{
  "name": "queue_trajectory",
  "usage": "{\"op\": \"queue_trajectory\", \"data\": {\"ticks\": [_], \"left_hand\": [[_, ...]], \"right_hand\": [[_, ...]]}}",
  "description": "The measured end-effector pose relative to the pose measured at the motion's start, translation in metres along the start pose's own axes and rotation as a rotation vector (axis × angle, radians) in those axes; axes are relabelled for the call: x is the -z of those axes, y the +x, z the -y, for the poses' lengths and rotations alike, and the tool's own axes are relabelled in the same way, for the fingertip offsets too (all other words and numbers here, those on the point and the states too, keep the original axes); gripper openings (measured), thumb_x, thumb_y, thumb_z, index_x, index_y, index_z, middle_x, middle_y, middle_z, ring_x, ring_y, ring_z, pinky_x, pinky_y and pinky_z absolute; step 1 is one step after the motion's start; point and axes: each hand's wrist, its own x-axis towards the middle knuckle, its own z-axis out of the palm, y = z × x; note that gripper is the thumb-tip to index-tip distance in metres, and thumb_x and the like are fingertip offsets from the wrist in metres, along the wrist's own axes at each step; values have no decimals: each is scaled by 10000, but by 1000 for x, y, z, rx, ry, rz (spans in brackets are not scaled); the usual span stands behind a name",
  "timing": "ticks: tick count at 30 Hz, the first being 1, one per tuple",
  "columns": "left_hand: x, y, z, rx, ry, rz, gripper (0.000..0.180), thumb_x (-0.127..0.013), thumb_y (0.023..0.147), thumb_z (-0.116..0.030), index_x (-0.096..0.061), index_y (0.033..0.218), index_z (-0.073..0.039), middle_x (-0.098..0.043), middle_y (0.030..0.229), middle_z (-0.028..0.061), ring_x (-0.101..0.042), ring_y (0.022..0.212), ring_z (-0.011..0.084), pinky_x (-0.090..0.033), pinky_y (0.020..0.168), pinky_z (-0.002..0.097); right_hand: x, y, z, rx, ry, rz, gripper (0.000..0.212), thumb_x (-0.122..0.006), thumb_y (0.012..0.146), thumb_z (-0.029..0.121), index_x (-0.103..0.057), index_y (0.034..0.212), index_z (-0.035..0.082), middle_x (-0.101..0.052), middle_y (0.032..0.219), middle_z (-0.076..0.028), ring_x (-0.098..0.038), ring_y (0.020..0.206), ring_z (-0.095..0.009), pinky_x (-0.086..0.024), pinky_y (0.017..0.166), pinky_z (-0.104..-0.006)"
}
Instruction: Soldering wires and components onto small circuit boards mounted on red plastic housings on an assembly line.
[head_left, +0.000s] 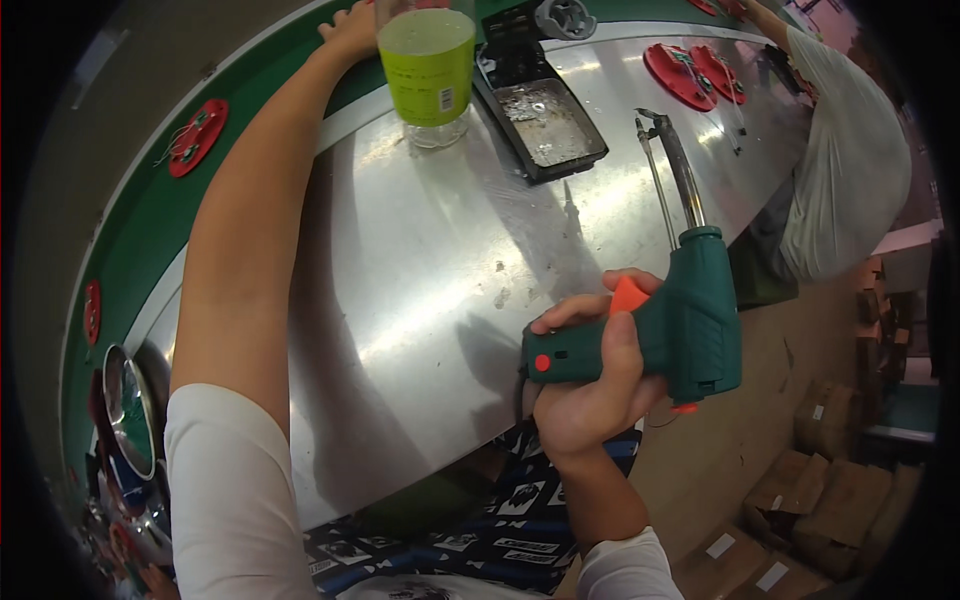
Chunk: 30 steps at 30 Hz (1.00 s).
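Observation:
My right hand [600, 385] is wrapped round the handle of a green soldering gun [705, 310], fingers near its orange trigger [628, 296]. The gun's metal barrel points away from me, with a thin solder feed tube [655, 185] alongside. My left arm stretches far forward, and my left hand [352, 32] reaches over the green conveyor belt [240, 90]. Its visible fingers are spread; the rest are hidden behind a clear bottle with a yellow-green label [428, 70]. Something red shows behind that bottle, close to the hand.
A black soldering iron stand with a dirty tray [550, 125] stands beyond the metal tabletop's middle [420, 280]. Red round parts with wires [695, 75] lie at the far right, another [198, 138] on the belt. A co-worker's sleeve [850, 150] is at right; cardboard boxes [840, 500] sit below.

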Motion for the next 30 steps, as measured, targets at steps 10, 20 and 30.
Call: {"op": "queue_trajectory", "data": {"ticks": [10,20,30], "left_hand": [[55,-121,-41,500,579,-124,659,-643,862,-576,-535,1332,-126,-618,1239,255,-576,1177,439,-466,992,530],[130,-333,-182,220,381,-21,231,-610,830,-130,-656,1051,-79,-611,1123,209,-605,1064,382,-499,899,448],[104,-427,-188,187,354,-319,289,-729,735,-118,-752,1010,-206,-640,1211,117,-569,1157,331,-468,965,433]], "right_hand": [[2,-5,2,-196,15,27,364,-478,1005,239,-623,788,-15,-630,739,-74,-584,657,-142,-484,619,-272],[26,18,-21,-134,8,-2,363,-609,946,254,-640,1095,-75,-636,784,-195,-610,587,-284,-556,542,-372],[21,31,-19,-168,-30,143,452,-580,976,261,-569,1152,-155,-618,899,-228,-681,893,-398,-574,782,-427]]}}
